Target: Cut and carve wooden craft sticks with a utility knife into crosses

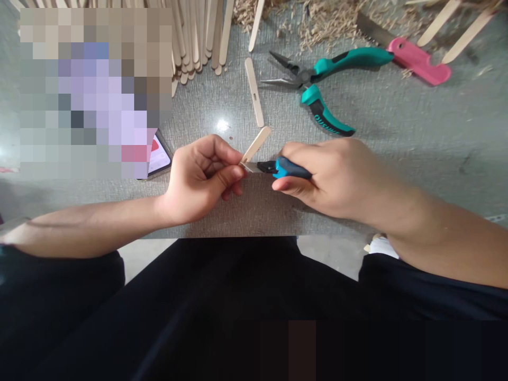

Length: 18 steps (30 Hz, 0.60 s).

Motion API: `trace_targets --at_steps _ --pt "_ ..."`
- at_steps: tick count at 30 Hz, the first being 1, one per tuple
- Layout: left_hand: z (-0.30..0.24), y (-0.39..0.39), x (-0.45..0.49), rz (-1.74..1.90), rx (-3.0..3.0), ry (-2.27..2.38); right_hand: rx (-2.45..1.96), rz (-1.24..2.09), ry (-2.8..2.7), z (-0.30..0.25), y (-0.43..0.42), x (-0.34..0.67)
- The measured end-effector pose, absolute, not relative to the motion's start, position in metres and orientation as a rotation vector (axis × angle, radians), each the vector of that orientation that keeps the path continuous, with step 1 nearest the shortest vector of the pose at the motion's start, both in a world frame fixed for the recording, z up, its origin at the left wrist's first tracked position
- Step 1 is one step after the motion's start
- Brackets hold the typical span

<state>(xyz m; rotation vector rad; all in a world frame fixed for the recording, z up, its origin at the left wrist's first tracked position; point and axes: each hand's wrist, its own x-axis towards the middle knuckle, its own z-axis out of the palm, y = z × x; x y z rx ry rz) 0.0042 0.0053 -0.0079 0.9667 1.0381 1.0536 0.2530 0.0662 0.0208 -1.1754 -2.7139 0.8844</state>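
My left hand (204, 180) pinches a wooden craft stick (257, 143) between thumb and fingers. The stick slants up to the right, and its lower end is hidden in my grip. In my right hand (329, 174) is a utility knife (291, 168) with a blue and black handle, my fingers wrapped round it. Its blade points left and meets the stick close to my left thumb tip. Just above lies another craft stick (254, 92) with a small slot in its middle.
Teal-handled needle-nose pliers (305, 76) lie open behind my right hand. Beyond them is a pink-handled folding saw (416, 61). Wood shavings (317, 24) and many craft sticks (194, 37) cover the back. A phone (162, 153), partly blurred out, lies left.
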Motion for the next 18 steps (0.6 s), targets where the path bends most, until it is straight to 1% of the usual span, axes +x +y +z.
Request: trace_targets --at_steps 9,18 --pt "-0.0033 0.0069 0.0058 1.085 1.050 1.068 -1.170 0.936 -2.694 0.0217 0.0680 0.2538" --pt "-0.0059 0.0066 0.0022 1.070 1.087 1.002 -1.160 0.989 -2.709 0.0247 0.0657 0.2514"
